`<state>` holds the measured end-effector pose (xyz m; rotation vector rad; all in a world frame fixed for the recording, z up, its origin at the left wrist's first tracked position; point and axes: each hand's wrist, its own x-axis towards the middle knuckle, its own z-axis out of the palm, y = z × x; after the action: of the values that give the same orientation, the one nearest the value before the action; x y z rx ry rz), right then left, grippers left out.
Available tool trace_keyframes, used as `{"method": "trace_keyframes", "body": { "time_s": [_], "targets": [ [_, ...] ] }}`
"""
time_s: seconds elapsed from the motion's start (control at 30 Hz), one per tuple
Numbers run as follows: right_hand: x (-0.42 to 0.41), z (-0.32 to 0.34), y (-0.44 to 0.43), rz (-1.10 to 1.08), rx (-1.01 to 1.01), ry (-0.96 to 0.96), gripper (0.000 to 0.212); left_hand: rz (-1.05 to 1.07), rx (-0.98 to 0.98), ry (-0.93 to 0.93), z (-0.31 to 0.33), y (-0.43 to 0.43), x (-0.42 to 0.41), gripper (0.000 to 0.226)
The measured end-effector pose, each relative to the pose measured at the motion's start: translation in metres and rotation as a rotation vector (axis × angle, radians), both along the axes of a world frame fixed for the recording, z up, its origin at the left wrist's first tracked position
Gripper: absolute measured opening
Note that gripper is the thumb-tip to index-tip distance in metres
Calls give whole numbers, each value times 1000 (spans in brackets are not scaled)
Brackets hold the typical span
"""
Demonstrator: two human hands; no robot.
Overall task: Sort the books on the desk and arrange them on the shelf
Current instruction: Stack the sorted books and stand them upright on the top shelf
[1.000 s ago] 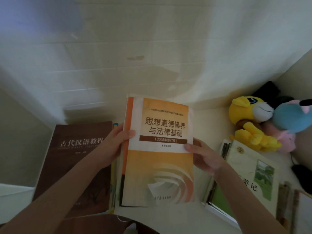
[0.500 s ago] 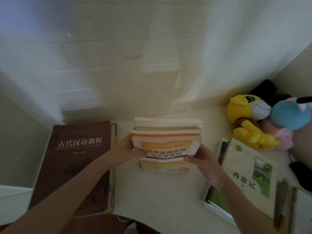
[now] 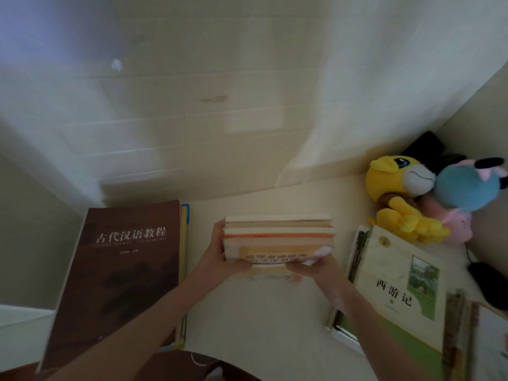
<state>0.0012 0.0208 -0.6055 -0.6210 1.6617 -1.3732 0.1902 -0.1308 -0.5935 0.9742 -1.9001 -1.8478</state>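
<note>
A small stack of books (image 3: 277, 237) with an orange-and-white cover toward me is lifted above the cream desk (image 3: 261, 320), tipped so its top edges face the camera. My left hand (image 3: 220, 257) grips the stack's left side, thumb on the front cover. Its lower right corner is held by my right hand (image 3: 310, 268). A brown book (image 3: 123, 270) lies flat at the left on other books. A white-and-green book (image 3: 398, 284) tops a pile at the right.
Plush toys, one yellow (image 3: 398, 196) and one blue and pink (image 3: 467, 193), sit in the back right corner. A dark object (image 3: 489, 287) lies by the right edge. The wall rises right behind the desk.
The orange-and-white book lay face up toward me a second ago. Both hands have since tipped the stack up and away, so the cover is foreshortened and the page edges show.
</note>
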Motion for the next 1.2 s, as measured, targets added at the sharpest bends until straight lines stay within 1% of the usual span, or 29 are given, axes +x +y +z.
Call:
{"method": "trace_keyframes", "body": {
  "time_s": [0.1, 0.17, 0.23, 0.3, 0.37, 0.47, 0.57, 0.6, 0.67, 0.77, 0.8, 0.87, 0.9, 0.93, 0.97, 1.03, 1.13, 1.2],
  "targets": [
    [-6, -1, 1, -38, 7, 90, 48, 22, -66, -41, -1, -2, -1, 57],
    [-9, 3, -2, -16, 32, 167, 49, 32, -93, -53, 1, -4, -6, 52],
    [-14, 10, -7, 5, 74, 180, 47, 23, -98, -86, 6, -9, -13, 48],
    [-19, 18, -11, 32, 131, 82, 43, 20, -32, -155, 10, -18, -20, 47],
    [-19, 21, -13, 89, 238, -8, 39, 37, 71, -245, 8, -23, -22, 50],
    [-12, 13, -13, 114, 443, -116, 47, 28, 147, -409, -1, -23, -23, 53],
    [0, -4, -13, 83, 540, -176, 61, 26, 212, -509, -18, -19, -22, 62],
    [5, -9, -13, 66, 562, -174, 59, 19, 207, -527, -22, -18, -21, 63],
    [11, -22, -16, 3, 610, -138, 47, 10, 176, -575, -33, -17, -20, 63],
    [18, -40, -19, -72, 647, -14, 44, -32, 109, -693, -42, -16, -22, 58],
    [23, -41, -20, -59, 666, 60, 45, -66, 35, -768, -41, -16, -23, 61],
    [31, -36, -18, -19, 714, 315, 54, -106, -215, -914, -36, -18, -28, 76],
    [33, -31, -17, -14, 714, 460, 60, -88, -311, -914, -31, -19, -31, 83],
    [32, -25, -16, -29, 681, 554, 67, -75, -347, -890, -26, -20, -35, 89],
    [30, -20, -15, -47, 639, 551, 72, -75, -333, -868, -22, -22, -38, 91],
    [27, -12, -12, -63, 595, 419, 75, -84, -272, -848, -16, -25, -43, 89],
    [32, -7, 0, -6, 587, 402, 65, -98, -260, -772, -13, -16, -45, 84],
    [41, -3, 9, 0, 558, 310, 56, -125, -230, -729, -12, -8, -45, 75]
  ]
}}
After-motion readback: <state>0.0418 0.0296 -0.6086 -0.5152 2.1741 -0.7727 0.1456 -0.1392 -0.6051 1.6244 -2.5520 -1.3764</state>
